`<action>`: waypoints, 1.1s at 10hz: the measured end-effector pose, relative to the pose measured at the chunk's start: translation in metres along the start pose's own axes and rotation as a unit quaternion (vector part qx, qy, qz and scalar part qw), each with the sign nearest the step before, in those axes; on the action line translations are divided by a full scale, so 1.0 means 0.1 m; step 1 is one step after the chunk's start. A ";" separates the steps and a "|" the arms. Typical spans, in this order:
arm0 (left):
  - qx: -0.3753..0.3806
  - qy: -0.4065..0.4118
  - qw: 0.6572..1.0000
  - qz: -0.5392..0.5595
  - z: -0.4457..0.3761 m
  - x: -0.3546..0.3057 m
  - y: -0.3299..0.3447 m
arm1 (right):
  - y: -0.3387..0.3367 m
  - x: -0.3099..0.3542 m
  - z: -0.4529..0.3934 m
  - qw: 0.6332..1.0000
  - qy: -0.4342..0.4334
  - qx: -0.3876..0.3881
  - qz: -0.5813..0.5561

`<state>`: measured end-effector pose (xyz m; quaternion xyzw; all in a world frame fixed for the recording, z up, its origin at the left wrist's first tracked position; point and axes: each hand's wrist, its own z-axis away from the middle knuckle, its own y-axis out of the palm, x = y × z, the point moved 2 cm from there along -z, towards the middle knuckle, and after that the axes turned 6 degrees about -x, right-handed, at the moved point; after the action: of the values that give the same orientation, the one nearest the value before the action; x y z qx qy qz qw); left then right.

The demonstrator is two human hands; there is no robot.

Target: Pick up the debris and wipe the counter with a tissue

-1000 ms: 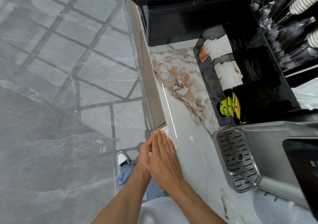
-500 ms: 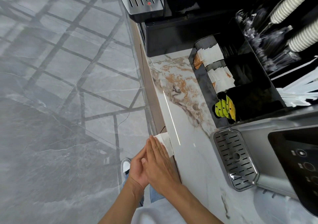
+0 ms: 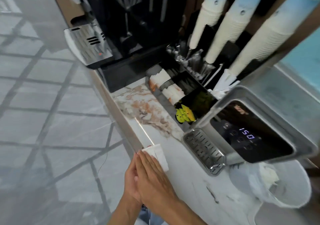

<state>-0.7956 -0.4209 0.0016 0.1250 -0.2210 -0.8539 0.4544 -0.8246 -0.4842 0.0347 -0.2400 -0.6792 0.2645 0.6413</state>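
At the near left edge of the marble counter (image 3: 181,181), a folded white napkin (image 3: 161,153) is pressed flat under the right hand (image 3: 152,176). That hand's fingers are held straight and close together, with their tips laid on the napkin's near part. The left hand (image 3: 130,181) is set just beside and partly under it, off the counter's edge. What is seen of its fingers is straight and together, and nothing is gripped. The napkin's far end is left uncovered beside the counter's rim. To the right, a steel drip tray (image 3: 203,151) is seen at the foot of a dispenser (image 3: 251,134) whose dark panel is lit. Farther off, a black organiser (image 3: 188,82) is filled with white sachets (image 3: 173,93) and yellow packets (image 3: 184,115). Three stacks of paper cups (image 3: 220,32) are hung above it.
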 end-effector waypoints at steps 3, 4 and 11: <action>0.216 -0.161 0.943 -0.194 0.25 0.53 0.42 | -0.91 0.06 0.44 0.957 0.075 -0.255 0.117; 0.221 -0.146 0.926 -0.270 0.35 0.73 0.54 | -1.34 -0.18 0.83 0.872 0.256 -0.410 -0.079; 0.216 -0.206 0.817 -0.494 0.59 2.30 0.82 | -2.68 -0.77 1.84 0.772 0.384 -0.453 -0.227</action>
<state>-0.8889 -0.6362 0.0901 0.1336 -0.3971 -0.8996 -0.1232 -1.0003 -0.7452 0.1491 -0.4226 -0.4527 -0.3412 0.7071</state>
